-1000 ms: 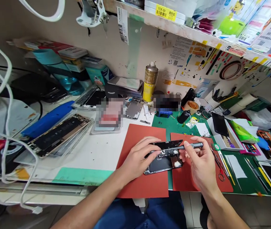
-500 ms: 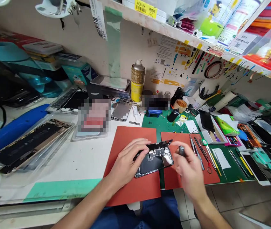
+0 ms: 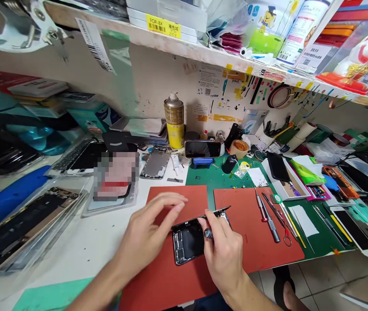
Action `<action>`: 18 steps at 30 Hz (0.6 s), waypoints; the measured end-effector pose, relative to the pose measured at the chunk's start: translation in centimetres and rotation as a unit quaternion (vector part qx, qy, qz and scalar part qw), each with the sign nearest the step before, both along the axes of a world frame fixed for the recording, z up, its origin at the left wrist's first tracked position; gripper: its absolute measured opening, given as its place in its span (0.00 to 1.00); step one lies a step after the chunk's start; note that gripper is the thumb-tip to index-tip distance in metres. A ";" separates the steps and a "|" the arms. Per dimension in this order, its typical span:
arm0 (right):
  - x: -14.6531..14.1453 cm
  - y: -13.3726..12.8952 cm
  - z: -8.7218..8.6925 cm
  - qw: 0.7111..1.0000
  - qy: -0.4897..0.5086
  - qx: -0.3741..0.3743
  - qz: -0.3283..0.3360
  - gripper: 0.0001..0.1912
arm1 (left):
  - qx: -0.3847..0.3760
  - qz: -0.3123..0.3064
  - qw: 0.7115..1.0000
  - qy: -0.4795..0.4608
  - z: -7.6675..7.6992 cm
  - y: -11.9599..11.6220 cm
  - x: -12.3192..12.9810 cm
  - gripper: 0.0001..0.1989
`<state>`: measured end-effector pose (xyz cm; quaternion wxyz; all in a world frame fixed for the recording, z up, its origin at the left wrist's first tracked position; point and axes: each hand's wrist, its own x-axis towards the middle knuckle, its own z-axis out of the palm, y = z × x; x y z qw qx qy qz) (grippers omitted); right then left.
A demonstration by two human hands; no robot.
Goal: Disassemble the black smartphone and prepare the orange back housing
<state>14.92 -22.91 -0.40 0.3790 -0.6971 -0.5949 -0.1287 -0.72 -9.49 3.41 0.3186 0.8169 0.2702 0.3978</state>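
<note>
An opened phone (image 3: 192,242), its dark inside showing, lies over the left red mat (image 3: 158,276). My right hand (image 3: 224,250) is closed round a small dark tool (image 3: 207,233) and reaches over the phone's right part, its fingertips at the phone's upper edge. My left hand (image 3: 153,229) is just left of the phone's upper corner, thumb and fingers apart, with nothing seen between them. A thin dark pointed piece sticks out at the phone's upper right corner. The tool's tip cannot be made out.
A second red mat (image 3: 261,242) bears a screwdriver (image 3: 270,220) and red-handled scissors (image 3: 287,237). Behind stand a spray can (image 3: 174,121) and a propped phone (image 3: 202,149). An opened gold phone (image 3: 28,229) lies left. A loaded shelf (image 3: 203,47) hangs above.
My left hand has let go of the phone and moved left. The phone has turned and sits lower left. My right hand has come in over it with the tool. The view has shifted.
</note>
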 end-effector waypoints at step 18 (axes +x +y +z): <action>0.2 -0.5 -0.1 0.999 0.010 0.014 0.040 0.17 | 0.167 -0.168 0.930 0.282 -2.9 10.2 8.5 0.12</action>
